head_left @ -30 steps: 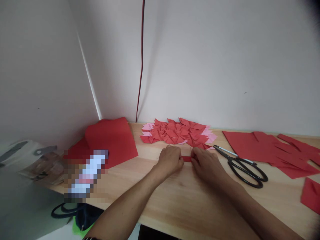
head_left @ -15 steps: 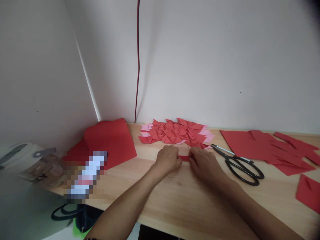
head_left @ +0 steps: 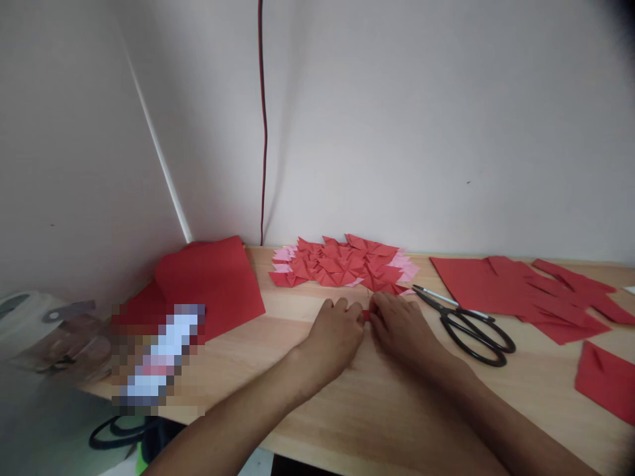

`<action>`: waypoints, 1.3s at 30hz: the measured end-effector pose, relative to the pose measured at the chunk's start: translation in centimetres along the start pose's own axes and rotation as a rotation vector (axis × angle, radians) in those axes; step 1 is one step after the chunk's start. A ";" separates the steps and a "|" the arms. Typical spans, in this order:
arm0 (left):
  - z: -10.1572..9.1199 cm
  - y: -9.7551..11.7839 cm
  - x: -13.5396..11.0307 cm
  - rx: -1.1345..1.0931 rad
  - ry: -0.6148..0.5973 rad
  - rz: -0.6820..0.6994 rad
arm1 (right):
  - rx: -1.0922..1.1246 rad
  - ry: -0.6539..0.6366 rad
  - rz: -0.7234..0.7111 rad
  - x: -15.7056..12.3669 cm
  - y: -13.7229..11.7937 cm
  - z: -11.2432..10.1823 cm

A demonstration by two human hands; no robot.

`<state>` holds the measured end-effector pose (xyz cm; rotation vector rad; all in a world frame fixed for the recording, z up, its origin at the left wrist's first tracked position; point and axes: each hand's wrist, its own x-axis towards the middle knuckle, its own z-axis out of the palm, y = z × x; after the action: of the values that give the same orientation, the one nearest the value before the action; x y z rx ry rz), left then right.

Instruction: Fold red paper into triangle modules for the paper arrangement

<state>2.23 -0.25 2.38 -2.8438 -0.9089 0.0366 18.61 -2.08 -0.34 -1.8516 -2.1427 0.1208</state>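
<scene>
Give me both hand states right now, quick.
Left hand: closed, fingers pinching the left end of the small red paper piece on the table.
Right hand: closed, pinching the same piece's right end.

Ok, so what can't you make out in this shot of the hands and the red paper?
All from the head view:
1. Red paper piece: almost wholly covered by the left hand and right hand, so its shape and their grip are unclear.
2. Pixelated item at the left of the table: blurred out.
3. Red sheet: cut off by the right edge.
4. Black loops: partly hidden below the table.
</scene>
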 end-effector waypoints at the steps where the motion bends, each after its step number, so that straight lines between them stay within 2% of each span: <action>1: 0.0 -0.2 -0.1 0.002 -0.007 0.005 | 0.000 0.001 -0.001 0.0 0.1 0.0; 4: -0.2 -1.1 -0.7 -0.017 -0.003 0.044 | 0.014 0.002 -0.014 -0.2 0.4 0.1; 7: -0.1 -1.6 -1.3 -0.060 0.017 0.064 | 0.022 0.014 -0.090 -0.8 0.6 -0.4; 9: 0.1 -1.5 -1.6 -0.079 0.040 0.050 | -0.019 0.029 -0.149 -1.4 0.4 -1.0; 13: 0.5 -0.9 -1.9 -0.088 0.056 0.013 | -0.160 -0.026 -0.182 -2.9 -0.8 -1.9; 19: 0.6 -0.9 -2.0 -0.087 0.042 -0.002 | -0.321 0.106 -0.252 -4.3 -1.4 -0.9; 29: 0.4 -1.0 -2.4 -0.072 0.052 -0.006 | -0.459 0.013 -0.196 -3.9 -1.9 -1.5; 35: 0.5 -1.0 -2.6 -0.073 0.062 -0.006 | -0.467 0.054 -0.224 -4.0 -1.7 -1.1; 39: 0.5 -0.8 -2.5 -0.076 0.070 -0.014 | -0.449 0.131 -0.264 -4.4 -1.4 -0.7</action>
<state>-0.35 -1.00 1.90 -2.8874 -0.9347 -0.1012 18.02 -6.66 -0.11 -1.7016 -2.4363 -0.5664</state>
